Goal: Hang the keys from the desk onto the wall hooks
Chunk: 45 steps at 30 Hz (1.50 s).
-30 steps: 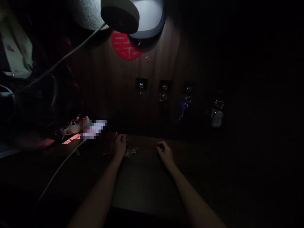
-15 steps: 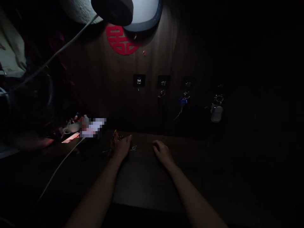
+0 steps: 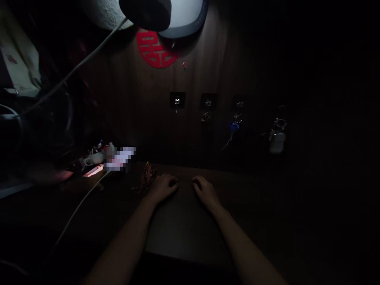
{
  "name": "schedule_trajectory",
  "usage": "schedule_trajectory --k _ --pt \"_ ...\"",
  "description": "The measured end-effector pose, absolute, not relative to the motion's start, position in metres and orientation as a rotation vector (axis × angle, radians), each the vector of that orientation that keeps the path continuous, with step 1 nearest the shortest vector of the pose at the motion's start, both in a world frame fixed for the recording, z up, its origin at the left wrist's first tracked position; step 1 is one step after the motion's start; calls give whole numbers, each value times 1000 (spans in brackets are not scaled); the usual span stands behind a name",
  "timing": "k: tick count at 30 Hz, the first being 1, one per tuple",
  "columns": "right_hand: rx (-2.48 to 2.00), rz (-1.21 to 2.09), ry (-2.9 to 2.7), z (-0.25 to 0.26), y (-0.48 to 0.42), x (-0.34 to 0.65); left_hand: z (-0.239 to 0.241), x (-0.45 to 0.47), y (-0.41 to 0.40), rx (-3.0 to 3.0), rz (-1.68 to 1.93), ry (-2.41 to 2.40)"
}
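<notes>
My left hand (image 3: 165, 187) rests on the dark wooden surface (image 3: 184, 233), fingers curled and thumb bent toward them. A tiny bright spot shows at its tips; what it holds is hidden. Just left of it lies a tangled bunch of small things (image 3: 146, 176), yellow and reddish with metal glints, too dark to name. Across a narrow gap my right hand (image 3: 205, 192) lies on the same surface, loosely curved, with thumb and fingers apart and nothing visible in it.
On the wall hang a blue-headed key (image 3: 234, 126), a grey fob (image 3: 278, 141) and several dark hook plates (image 3: 177, 100). A red paper-cut (image 3: 157, 51) and caps (image 3: 184, 19) are above. At left are a pixelated bright patch (image 3: 121, 158), a white cable (image 3: 80, 206) and clutter.
My left hand has shifted right and curled over the spot where a small shiny metal thing lay, which is now out of sight. My right hand has hardly moved. The view has shifted slightly.
</notes>
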State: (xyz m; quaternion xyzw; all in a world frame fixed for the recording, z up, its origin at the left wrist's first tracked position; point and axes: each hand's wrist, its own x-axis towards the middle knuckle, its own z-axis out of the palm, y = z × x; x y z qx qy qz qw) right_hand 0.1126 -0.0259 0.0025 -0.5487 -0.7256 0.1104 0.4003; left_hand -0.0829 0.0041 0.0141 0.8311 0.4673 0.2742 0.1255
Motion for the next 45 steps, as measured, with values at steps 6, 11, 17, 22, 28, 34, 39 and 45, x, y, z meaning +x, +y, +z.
schedule_trajectory --k 6,11,17,22,28,34,39,45 --pt "-1370 264 -1835 2 -25 112 14 -81 2 2428 799 1314" --pt "-1308 323 -1822 5 -27 106 16 -74 2 2352 961 1275" --pt "-1260 472 -1798 14 -32 91 20 -67 -1 2085 1189 1235" --pt "-1237 488 -1756 12 -29 90 22 -63 -2 1887 1298 1114" --pt "-1255 532 -1696 9 -27 92 21 -61 2 1725 1266 1015" --pt "-1235 533 -1594 14 -29 90 18 -62 6 1734 1315 1005" --pt "-1158 551 -1465 13 -25 90 17 -62 4 1768 1288 932" --pt "-1093 615 -1427 13 -23 89 18 -61 0 1783 1234 898"
